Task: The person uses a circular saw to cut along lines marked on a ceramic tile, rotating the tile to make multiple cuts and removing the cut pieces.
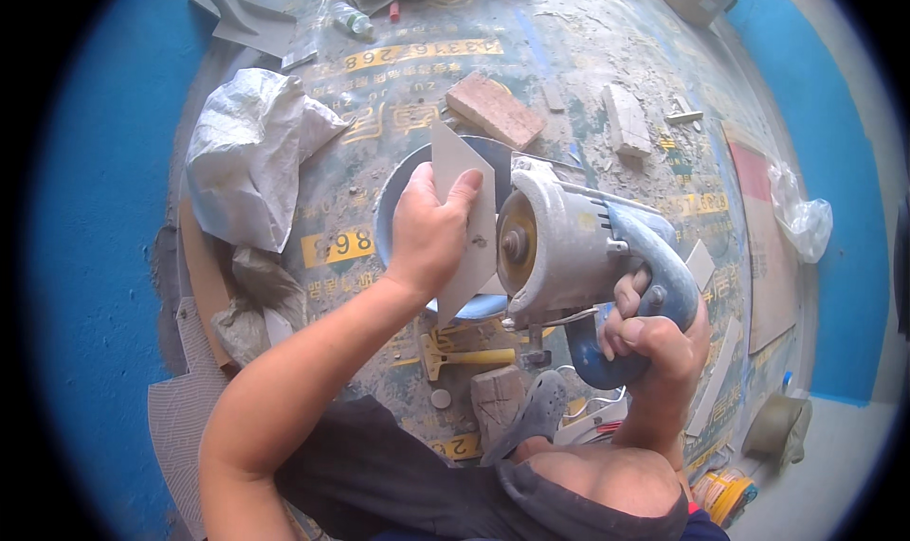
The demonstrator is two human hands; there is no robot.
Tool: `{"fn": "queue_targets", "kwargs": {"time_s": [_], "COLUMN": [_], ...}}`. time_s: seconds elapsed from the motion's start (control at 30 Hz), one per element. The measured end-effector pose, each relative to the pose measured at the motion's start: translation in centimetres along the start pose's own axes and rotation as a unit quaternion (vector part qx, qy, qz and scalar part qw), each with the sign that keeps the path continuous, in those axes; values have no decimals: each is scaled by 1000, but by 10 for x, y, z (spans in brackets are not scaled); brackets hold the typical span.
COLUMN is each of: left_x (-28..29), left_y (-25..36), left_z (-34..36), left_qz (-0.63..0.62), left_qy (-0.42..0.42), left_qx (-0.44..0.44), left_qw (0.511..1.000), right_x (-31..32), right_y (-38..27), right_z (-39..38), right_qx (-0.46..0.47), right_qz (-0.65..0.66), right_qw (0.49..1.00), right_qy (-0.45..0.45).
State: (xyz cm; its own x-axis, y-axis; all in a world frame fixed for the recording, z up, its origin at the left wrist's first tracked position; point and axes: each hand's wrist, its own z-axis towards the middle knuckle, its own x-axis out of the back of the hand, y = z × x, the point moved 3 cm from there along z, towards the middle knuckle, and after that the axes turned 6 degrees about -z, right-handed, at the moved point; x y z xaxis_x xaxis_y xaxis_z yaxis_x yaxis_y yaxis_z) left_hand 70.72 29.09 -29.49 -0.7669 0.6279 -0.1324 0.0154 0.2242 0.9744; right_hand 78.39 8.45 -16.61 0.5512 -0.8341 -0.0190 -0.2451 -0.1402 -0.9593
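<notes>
My left hand [427, 228] is closed on an off-white tile piece [483, 224] with a pointed upper end, thumb on its right face. In my right hand [659, 342] is the blue rear handle of a large grey power cutter [578, 243], fingers wrapped round the grip. Its round blade [516, 245] faces the tile from close by; whether they touch I cannot tell. Below both stands a blue bucket [385, 205], partly hidden by tile and cutter. Whether the blade spins is not clear.
A reddish brick [495, 110] lies beyond the bucket, a pale block [626, 121] farther right. Nearer me are a yellow-handled tool [479, 357] and another brick [497, 404]. A white sack [248, 157] sits left, a shovel [248, 18] far left, a leaning board [766, 247] right.
</notes>
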Motion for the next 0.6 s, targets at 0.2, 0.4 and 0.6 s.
{"fn": "queue_targets", "kwargs": {"time_s": [0.2,0.4,0.6], "left_x": [-2,-1,29], "left_y": [-2,-7,3], "left_z": [1,5,22], "left_qz": [-10,91,175], "left_qy": [16,30,7], "left_qx": [28,-81,-187], "left_qw": [999,992,967], "right_x": [-1,-1,-2], "right_y": [-1,-1,3], "right_z": [0,0,4], "right_qx": [-5,5,-20], "right_qz": [2,-2,14], "right_qw": [1000,1000,999], "right_qy": [-3,5,-25]}}
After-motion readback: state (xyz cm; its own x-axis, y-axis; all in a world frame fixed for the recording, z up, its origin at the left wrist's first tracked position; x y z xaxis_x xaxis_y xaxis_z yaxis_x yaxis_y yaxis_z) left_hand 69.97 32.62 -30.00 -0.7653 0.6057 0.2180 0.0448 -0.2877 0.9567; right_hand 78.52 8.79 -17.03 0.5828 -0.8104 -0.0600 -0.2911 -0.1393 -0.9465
